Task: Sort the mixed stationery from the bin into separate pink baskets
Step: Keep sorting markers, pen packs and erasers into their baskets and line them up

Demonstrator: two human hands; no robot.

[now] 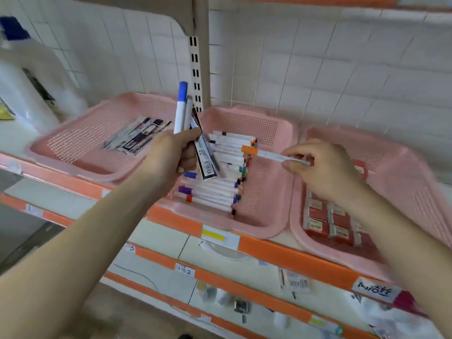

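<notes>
Three pink baskets stand side by side on an orange-edged shelf. The left basket [80, 133] holds flat dark packets. The middle basket [264, 133] holds a row of white markers with coloured caps [220, 189]. Red and white small boxes [325, 223] fill the right basket [401, 167]. My left hand [171, 155] grips a bundle over the middle basket: a blue-capped white marker [181, 106], a grey pen and a dark flat packet [206, 160]. My right hand [322, 162] pinches an orange-capped white marker [266, 154] by its tail, held level above the marker row.
A white slotted upright [195, 77] rises behind the baskets against a tiled wall. A large white bottle with a blue cap [27, 77] stands at the far left. Lower shelves [220, 277] below carry price labels and small loose items.
</notes>
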